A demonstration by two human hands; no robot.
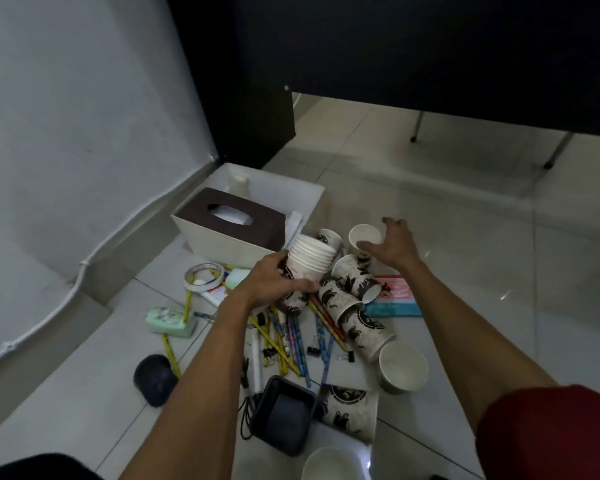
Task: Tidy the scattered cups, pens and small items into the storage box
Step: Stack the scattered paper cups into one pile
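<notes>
Left grip (274,282) curled round the nested cup stack (309,261), right grip (392,244) pinching a loose cup (362,233) on the floor near the storage box (291,194) (far-left corner, by the wall); the cup probably nests best dropped in squarely, mouth up.

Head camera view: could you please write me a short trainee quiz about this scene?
1. True or false: the left hand grips a stack of cups.
2. Which is nearest the right hand? A tape roll; B single cup; C pencils.
3. Fill in: the tissue box has a ___ lid.
Key: 1 true; 2 B; 3 brown.
</notes>
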